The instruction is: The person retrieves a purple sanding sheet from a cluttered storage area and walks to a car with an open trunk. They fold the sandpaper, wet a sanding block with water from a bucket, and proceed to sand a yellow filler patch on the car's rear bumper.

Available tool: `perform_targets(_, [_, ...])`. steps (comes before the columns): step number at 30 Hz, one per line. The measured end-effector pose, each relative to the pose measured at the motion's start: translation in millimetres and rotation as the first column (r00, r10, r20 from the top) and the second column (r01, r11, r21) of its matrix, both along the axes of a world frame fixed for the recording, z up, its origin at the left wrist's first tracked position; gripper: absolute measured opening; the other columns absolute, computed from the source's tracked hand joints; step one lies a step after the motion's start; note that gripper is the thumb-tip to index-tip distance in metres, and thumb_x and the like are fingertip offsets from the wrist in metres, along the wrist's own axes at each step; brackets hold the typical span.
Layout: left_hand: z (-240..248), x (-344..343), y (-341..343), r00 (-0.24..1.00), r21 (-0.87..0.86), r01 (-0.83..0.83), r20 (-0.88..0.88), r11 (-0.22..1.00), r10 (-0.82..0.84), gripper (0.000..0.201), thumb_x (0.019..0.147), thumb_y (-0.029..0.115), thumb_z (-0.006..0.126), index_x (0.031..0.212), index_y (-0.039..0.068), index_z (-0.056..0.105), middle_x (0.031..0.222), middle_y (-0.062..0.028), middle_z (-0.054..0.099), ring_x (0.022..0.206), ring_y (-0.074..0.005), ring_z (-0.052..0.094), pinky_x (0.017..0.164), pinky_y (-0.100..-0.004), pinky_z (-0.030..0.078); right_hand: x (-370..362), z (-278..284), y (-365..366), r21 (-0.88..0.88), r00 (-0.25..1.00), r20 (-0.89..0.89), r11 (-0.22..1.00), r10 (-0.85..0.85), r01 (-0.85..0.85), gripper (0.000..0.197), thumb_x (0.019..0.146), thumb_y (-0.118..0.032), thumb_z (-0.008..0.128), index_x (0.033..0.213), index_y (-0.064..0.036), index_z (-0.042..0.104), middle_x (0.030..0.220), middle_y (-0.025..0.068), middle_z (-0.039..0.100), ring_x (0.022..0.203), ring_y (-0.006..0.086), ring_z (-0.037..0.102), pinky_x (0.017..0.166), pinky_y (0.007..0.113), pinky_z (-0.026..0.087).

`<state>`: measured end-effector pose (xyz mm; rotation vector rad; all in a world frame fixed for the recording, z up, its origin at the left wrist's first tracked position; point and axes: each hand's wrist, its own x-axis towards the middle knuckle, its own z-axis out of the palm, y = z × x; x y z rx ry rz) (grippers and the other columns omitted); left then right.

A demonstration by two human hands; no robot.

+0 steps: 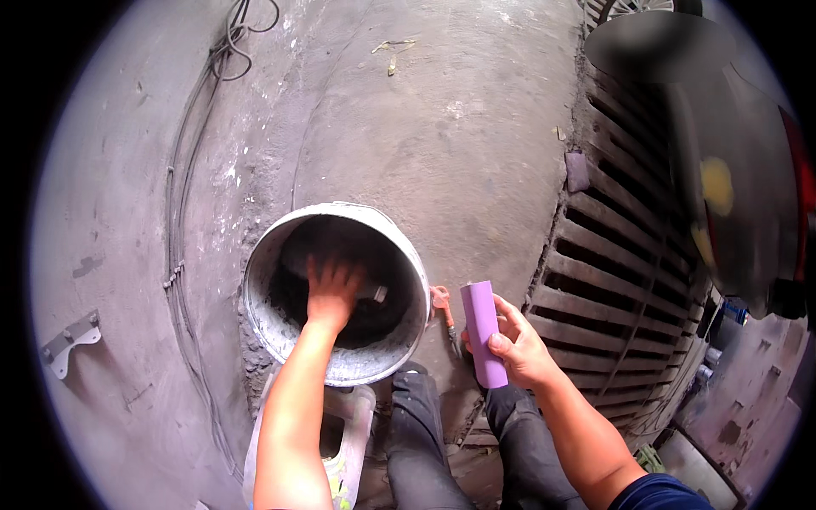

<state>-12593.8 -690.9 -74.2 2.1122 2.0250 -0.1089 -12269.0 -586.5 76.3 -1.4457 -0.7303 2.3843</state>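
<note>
I judge this to be partway through: the purple block (483, 340) is out of the bucket (357, 367) and in my right hand (517, 347), while my left hand (331, 293) is down inside the bucket. Some of the work there still seems left, though how much I cannot tell; the dark contents (374, 330) hide what lies deeper.

My hands are well apart. The right is clamped around the block, thumb across its near face; the left has its fingers spread, with no grip that I can see, and I cannot tell whether it touches the contents. A small pale piece (379, 294) shows just beside it, within the bucket.

The block stands to the right of the bucket, clear of its rim, tilted slightly. It looks long, straight-sided and evenly lilac, with a paler strip along one edge. An orange-handled tool (440, 299) sits between the bucket and the block.
</note>
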Motion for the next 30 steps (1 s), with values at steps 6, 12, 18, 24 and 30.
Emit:
perform_targets(6, [85.9,11.8,14.3,0.679,-0.031,-0.415,0.654,0.909,0.333,0.083,0.066,0.035,0.086,0.135,0.011,0.046,0.111,-0.0179,0.054,0.099,-0.0396,0.06,0.088,-0.0499,0.051,-25.8,40.0,23.1,-0.054,0.984,-0.175,0.998,0.011,-0.021,0.097,0.071,-0.025,0.087,0.148,-0.0016,0.031,0.126,0.0107,0.055,0.12,0.0219,0.052,0.103,0.039,0.039])
perform_targets(12, [106.4,44.1,6.1,0.768,0.123,-0.33,0.611,0.936,0.19,0.102,0.062,0.044,0.088,0.141,0.004,0.037,0.12,-0.0197,0.048,0.104,-0.0384,0.057,0.087,-0.0451,0.052,-57.7,48.2,37.3,-0.133,0.947,-0.281,0.971,0.153,-0.196,0.09,0.073,-0.025,0.084,0.144,0.0007,0.037,0.124,0.0109,0.055,0.117,0.0196,0.052,0.102,0.036,0.04])
perform_targets(18, [104.7,66.4,-2.3,0.951,0.249,-0.082,0.31,0.965,0.001,0.066,0.072,0.014,0.073,0.129,0.001,0.043,0.119,-0.0171,0.052,0.108,-0.0353,0.054,0.097,-0.0464,0.045,-66.8,43.9,41.3,-0.335,0.969,-0.202,0.92,0.142,-0.205,0.075,0.078,-0.029,0.081,0.137,-0.0001,0.045,0.119,0.0133,0.059,0.113,0.0267,0.061,0.098,0.04,0.047])
perform_targets(24, [112.2,74.5,0.2,0.979,0.378,-0.006,0.19,0.926,-0.071,0.047,0.078,0.01,0.062,0.123,0.004,0.048,0.116,-0.0153,0.055,0.103,-0.0322,0.056,0.092,-0.0482,0.046,-65.3,22.9,25.3,-0.376,0.985,-0.12,0.913,0.121,-0.158,0.071,0.082,-0.031,0.078,0.135,0.0021,0.044,0.115,0.0126,0.059,0.107,0.0236,0.062,0.093,0.037,0.049])
perform_targets(30, [114.7,70.8,7.9,0.895,0.198,-0.1,0.446,0.975,0.002,0.045,0.079,0.015,0.063,0.121,0.003,0.05,0.116,-0.0133,0.056,0.108,-0.0321,0.055,0.095,-0.0458,0.045,-70.4,48.7,8.9,0.369,0.7,0.502,0.606,0.508,-0.705,0.088,0.068,-0.041,0.083,0.131,0.0093,0.047,0.129,0.029,0.051,0.118,0.0383,0.056,0.098,0.041,0.048])
